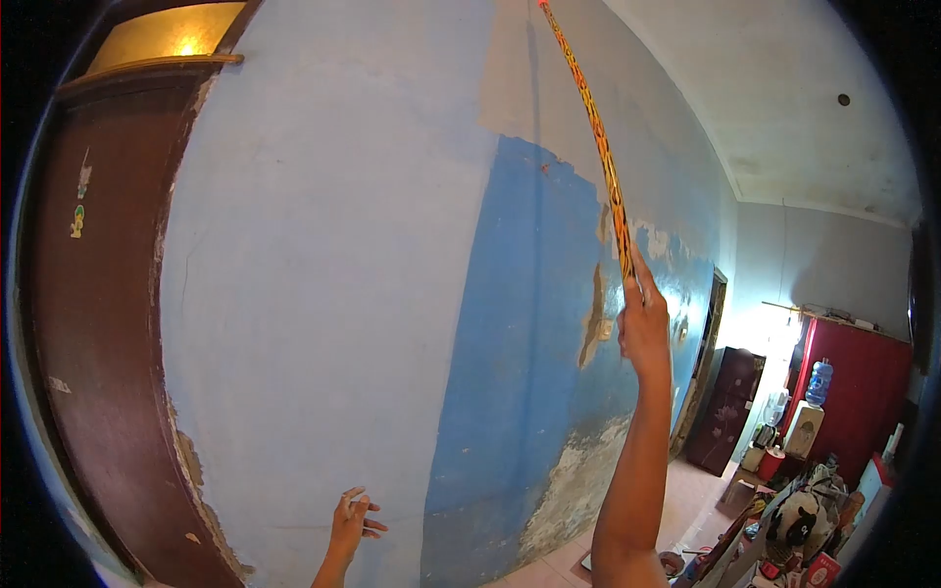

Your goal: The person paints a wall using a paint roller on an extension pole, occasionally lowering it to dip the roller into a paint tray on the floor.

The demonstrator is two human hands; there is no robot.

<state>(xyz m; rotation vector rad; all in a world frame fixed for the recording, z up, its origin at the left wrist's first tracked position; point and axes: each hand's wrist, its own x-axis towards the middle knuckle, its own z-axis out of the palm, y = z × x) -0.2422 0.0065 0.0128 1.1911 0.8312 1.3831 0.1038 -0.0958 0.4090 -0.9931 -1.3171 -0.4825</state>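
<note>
A long pole [600, 132] with a yellow, orange and black flame-like pattern rises from my right hand [646, 318] and leans up and to the left, its far end at the top edge of the view. My right hand is raised and wrapped round the pole's lower part. Low in the view, my left hand [355, 514] is held up with its fingers apart and nothing in it. Behind both hands stands a wall [333, 274], pale blue on the left and darker blue with peeling plaster to the right.
A brown door [108, 294] stands at the left. To the right are a dark refrigerator [725, 412], a water dispenser [805, 429] with a blue bottle [818, 382], a red curtain [855, 392] and a cluttered pile of goods [799, 529]. The white ceiling [784, 88] slopes across the upper right.
</note>
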